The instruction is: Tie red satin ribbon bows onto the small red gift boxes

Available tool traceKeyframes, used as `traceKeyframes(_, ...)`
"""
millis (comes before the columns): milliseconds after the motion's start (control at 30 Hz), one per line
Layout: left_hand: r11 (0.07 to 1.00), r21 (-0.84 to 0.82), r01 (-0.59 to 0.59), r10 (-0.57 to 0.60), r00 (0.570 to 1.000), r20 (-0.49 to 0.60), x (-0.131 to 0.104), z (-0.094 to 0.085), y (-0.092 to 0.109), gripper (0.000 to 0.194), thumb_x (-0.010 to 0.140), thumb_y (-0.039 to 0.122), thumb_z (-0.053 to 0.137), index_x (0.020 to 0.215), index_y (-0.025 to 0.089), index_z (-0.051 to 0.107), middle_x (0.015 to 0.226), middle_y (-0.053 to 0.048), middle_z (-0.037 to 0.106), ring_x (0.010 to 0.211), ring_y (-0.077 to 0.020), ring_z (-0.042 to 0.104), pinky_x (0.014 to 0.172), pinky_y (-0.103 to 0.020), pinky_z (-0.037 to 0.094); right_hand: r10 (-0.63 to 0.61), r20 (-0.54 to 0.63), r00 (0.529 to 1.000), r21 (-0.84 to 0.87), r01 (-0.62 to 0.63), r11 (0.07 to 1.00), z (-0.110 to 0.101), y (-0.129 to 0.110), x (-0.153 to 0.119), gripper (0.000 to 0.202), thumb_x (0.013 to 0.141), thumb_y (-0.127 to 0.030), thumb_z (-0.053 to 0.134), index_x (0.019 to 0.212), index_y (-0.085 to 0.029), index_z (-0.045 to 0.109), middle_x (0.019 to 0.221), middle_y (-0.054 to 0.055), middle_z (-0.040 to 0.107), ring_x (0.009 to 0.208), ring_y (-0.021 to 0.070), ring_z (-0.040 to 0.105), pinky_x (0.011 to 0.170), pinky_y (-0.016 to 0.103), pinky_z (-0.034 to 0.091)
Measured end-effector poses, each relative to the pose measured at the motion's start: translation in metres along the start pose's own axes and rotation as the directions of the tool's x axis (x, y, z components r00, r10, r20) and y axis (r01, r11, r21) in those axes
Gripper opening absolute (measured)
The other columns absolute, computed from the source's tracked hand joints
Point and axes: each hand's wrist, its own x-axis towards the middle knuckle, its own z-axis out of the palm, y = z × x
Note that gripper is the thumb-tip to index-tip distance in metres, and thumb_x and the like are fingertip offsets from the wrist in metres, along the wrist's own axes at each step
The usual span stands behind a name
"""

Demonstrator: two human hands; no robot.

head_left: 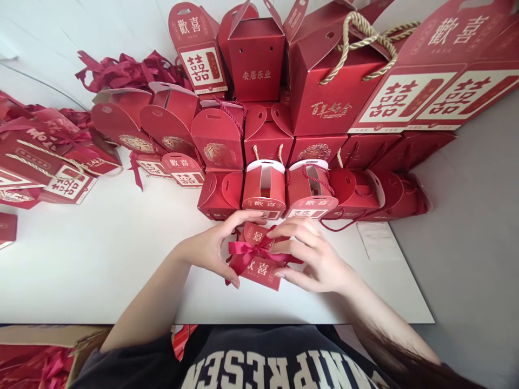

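Observation:
A small red gift box point(263, 274) with pale lettering lies on the white table, with a crimson ribbon point(243, 249) tied in a bow across its top. My left hand point(211, 246) curves round the box's left side, thumb at the near left corner by a ribbon tail and fingers at the far edge. From the right, my right hand point(312, 256) grips the box, its fingertips on the bow's right part and its thumb at the near right edge. The box's right side is partly hidden by these fingers.
Red gift boxes point(259, 70) stand stacked in rows behind my hands. Loose ribbons point(125, 73) are heaped at the back left. More boxes point(68, 178) with cord handles lie at the left. Below the table point(101, 270) is a cardboard box point(52, 336) holding red ribbon.

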Motion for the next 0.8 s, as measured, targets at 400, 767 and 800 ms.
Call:
traceKeyframes(400, 0.999, 0.037, -0.009, 0.003, 0.985, 0.175, -0.001, -0.002, -0.005, 0.128, 0.049, 0.035, 0.093, 0.153, 0.027, 0.019, 0.156, -0.016, 0.029, 0.144, -0.0366, 0.030, 0.116, -0.049, 0.031, -0.112, 0.130, 0.985, -0.024, 0.116, 0.993, 0.012, -0.004, 0.006, 0.031, 0.092, -0.036, 0.061, 0.121, -0.025, 0.062, 0.122, 0.004, 0.071, 0.125, 0.0241, 0.056, 0.121, 0.052, 0.012)
traceKeyframes(767, 0.998, 0.065, -0.012, 0.003, 0.990, 0.143, 0.001, 0.001, -0.003, 0.114, 0.049, 0.034, 0.092, 0.146, 0.024, 0.034, 0.145, -0.016, 0.044, 0.134, -0.0350, 0.044, 0.111, -0.048, 0.039, -0.117, 0.090, 0.989, 0.015, 0.116, 0.993, 0.012, -0.005, 0.005, 0.023, 0.092, -0.028, 0.060, 0.113, -0.021, 0.065, 0.110, 0.004, 0.075, 0.118, 0.0224, 0.061, 0.115, 0.046, 0.028)
traceKeyframes(800, 0.998, 0.069, -0.015, 0.005, 0.989, 0.144, 0.002, 0.001, -0.003, 0.114, 0.049, 0.035, 0.092, 0.146, 0.024, 0.034, 0.145, -0.016, 0.044, 0.134, -0.0353, 0.044, 0.110, -0.048, 0.039, -0.120, 0.086, 0.989, 0.017, 0.119, 0.993, 0.012, -0.005, 0.005, 0.022, 0.092, -0.028, 0.061, 0.112, -0.021, 0.065, 0.110, 0.004, 0.075, 0.117, 0.0223, 0.061, 0.115, 0.045, 0.029)
